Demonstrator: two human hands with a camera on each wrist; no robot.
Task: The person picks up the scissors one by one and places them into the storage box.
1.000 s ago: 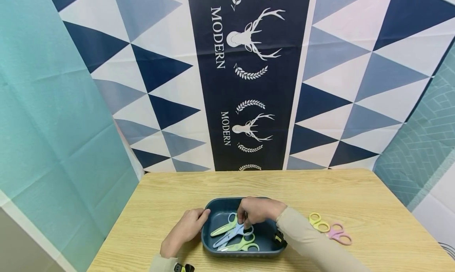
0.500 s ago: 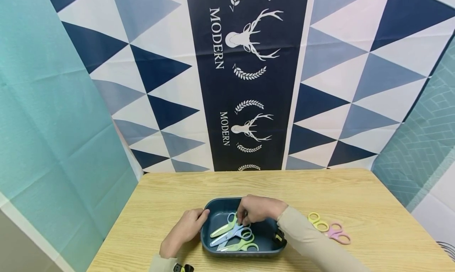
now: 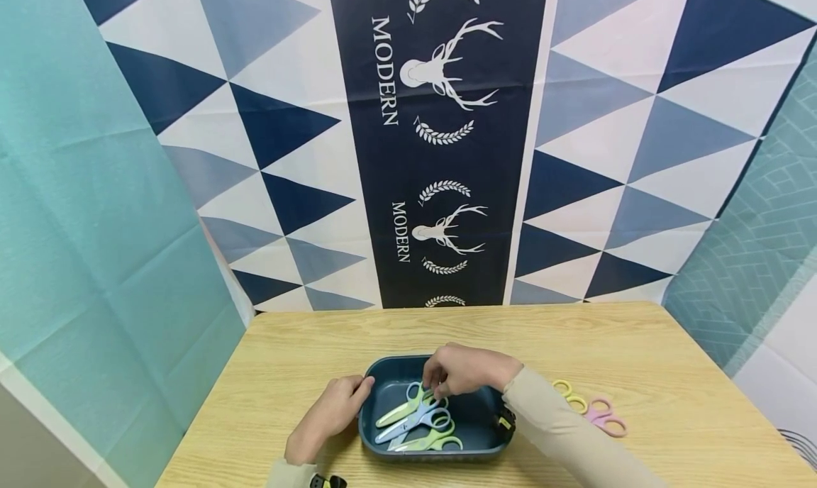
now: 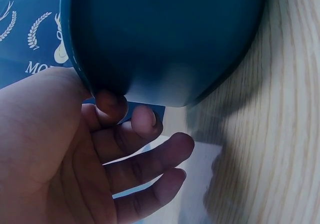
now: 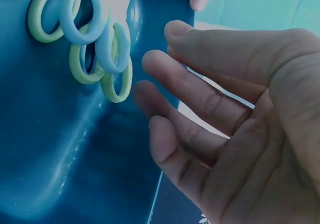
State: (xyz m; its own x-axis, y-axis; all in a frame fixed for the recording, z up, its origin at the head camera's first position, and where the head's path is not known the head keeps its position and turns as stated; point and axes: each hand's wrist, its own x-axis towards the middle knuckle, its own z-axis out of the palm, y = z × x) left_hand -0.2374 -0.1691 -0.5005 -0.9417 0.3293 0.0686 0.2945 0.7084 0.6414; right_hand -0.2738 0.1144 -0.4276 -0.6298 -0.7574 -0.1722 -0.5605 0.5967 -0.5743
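Note:
A dark blue plastic tray (image 3: 479,424) holds several scissors. Blue-handled scissors (image 3: 403,425) lie on top, their blades pointing left. Green-handled scissors (image 3: 429,442) lie below them, and another green pair (image 3: 397,413) lies partly beneath. My left hand (image 3: 335,406) grips the tray's left end, with the thumb over the rim and the fingers along the outer wall (image 4: 165,38). Over the far side of the tray hovers my right hand (image 3: 469,369), just above the scissors. In the right wrist view its fingers are loosely bent, with nothing between them, beside the blue handle loops (image 5: 103,48).
Yellow-handled scissors (image 3: 579,404) and pink-handled scissors (image 3: 605,418) lie on the wooden table (image 3: 306,346) right of the tray. A patterned cloth (image 3: 447,154) hangs behind the table. Wrist-worn cameras sit by both sleeves.
My right hand has let go of the blue-handled scissors and risen slightly off them; they now lie in the tray. The left hand keeps its place on the rim.

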